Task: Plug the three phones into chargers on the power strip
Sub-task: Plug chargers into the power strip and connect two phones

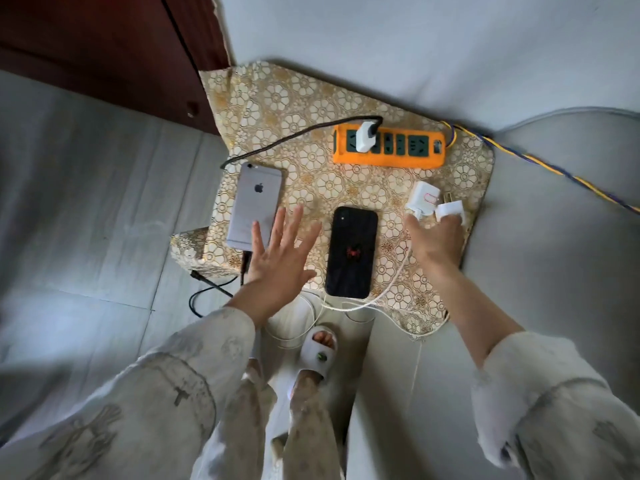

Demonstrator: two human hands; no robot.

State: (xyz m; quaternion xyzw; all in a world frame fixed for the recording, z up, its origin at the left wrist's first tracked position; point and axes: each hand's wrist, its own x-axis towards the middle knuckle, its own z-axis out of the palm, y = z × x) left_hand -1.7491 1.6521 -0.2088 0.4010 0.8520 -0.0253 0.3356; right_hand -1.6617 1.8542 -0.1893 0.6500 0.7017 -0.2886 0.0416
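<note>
An orange power strip lies at the back of a small table, with one white charger plugged into its left end. A black cable runs from that charger to a silver phone lying face down at the left. A black phone lies in the middle, with a white cable at its near end. My left hand hovers with fingers spread between the two phones. My right hand reaches to two loose white chargers at the right; its fingertips touch them.
The table wears a gold floral cloth. A blue and yellow cord leaves the strip to the right. Dark wooden furniture stands at the back left. My foot in a white slipper is on the floor beside white cable loops.
</note>
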